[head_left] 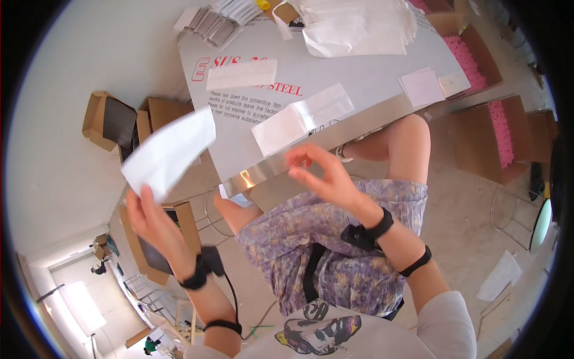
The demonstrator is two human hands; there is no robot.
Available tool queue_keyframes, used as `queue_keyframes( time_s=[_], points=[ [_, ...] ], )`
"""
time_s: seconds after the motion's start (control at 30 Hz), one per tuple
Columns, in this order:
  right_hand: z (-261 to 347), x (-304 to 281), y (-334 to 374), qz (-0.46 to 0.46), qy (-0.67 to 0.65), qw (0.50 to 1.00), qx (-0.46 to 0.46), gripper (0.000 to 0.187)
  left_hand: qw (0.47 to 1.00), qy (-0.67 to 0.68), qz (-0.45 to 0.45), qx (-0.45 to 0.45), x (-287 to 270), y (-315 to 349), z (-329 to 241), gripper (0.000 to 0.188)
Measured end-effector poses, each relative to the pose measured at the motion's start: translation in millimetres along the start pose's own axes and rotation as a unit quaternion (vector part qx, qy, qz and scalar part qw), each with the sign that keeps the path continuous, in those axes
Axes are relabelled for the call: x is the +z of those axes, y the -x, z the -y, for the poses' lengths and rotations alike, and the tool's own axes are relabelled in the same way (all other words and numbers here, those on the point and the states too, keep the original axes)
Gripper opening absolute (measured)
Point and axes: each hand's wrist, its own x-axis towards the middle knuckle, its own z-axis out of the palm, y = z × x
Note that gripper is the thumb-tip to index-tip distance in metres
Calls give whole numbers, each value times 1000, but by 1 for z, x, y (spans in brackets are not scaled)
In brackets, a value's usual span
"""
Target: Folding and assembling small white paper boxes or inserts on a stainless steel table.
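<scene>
White sheet (170,152) left, grey tabletop (359,72) with red-and-black lettering (286,90), mottled purple shorts (293,221) near, brown carton (474,134) with pink contents (502,134) right

The left hand (153,224) pinches a white sheet (170,152); the right hand (327,180), loosely curled, is near the edge of the desk (365,73).

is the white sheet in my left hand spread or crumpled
Spread: the sheet shows one broad, fairly smooth face, its lower end held by your left hand. Layers: cannot tell.

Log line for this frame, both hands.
left hand: holding white sheet | right hand: nothing visibly held, by table | table far side: white pile
</scene>
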Motion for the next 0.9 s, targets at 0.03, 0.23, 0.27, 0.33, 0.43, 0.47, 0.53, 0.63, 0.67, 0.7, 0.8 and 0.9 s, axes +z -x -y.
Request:
queue_keyframes(
  time_s=[0.03,0.23,0.27,0.33,0.43,0.47,0.53,0.63,0.67,0.7,0.8,0.9],
  points=[
    [23,9,4,26,30,999,-33,32,998,-52,15,12,-16,20,-9,17],
    [85,76,47,59,200,955,-212,52,967,59,182,-170,-37,122,-11,24],
    [83,85,55,39,212,958,-192,52,966,65,179,-175,-32,131,-12,24],
    [80,95,63,20,229,958,-171,52,934,190,161,-257,-23,140,-17,25],
    [78,97,73,-1,268,956,-121,47,911,243,185,-279,-20,142,-21,24],
    [79,96,75,3,272,955,-117,47,903,262,193,-280,-18,143,-20,24],
    [79,97,71,-29,243,967,-72,42,898,281,190,-280,-16,142,-15,22],
    [84,101,70,-28,237,968,-74,35,892,313,189,-266,-20,144,-9,20],
    [85,102,71,-24,244,966,-79,34,891,317,186,-267,-22,146,-6,20],
    [84,103,72,-20,247,966,-80,34,884,329,183,-276,-25,148,-4,18],
    [84,106,74,-4,249,965,-77,35,881,344,169,-278,-30,150,-7,14],
    [92,110,71,-33,272,958,-87,39,913,288,145,-249,-32,152,-2,13]
  ],
)
